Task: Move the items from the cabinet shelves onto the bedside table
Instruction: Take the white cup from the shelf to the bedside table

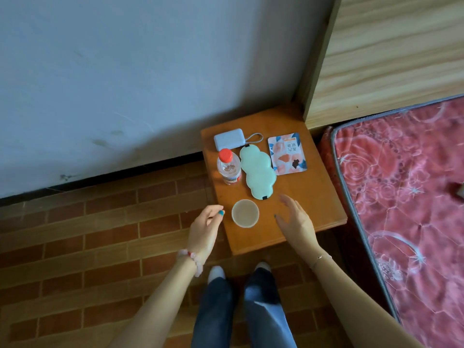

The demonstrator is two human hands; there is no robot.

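On the orange wooden bedside table (316, 197) lie a pale blue power bank (229, 138) with a looped cord, a clear water bottle (228, 167) with a red cap, a mint green eye mask (257, 172), a printed sachet (287, 153) and a round beige cup (245, 213) near the front edge. My left hand (204, 231) hovers just left of the cup with loosely curled fingers and holds nothing. My right hand (296, 219) is above the table to the right of the cup, fingers straight and empty. No cabinet is in view.
A grey wall (125, 84) runs behind the table. A wooden bed headboard (389, 59) and a red flowered mattress (406, 197) stand at the right. The floor (88, 234) is brick-patterned; my legs and shoes are below the table's front edge.
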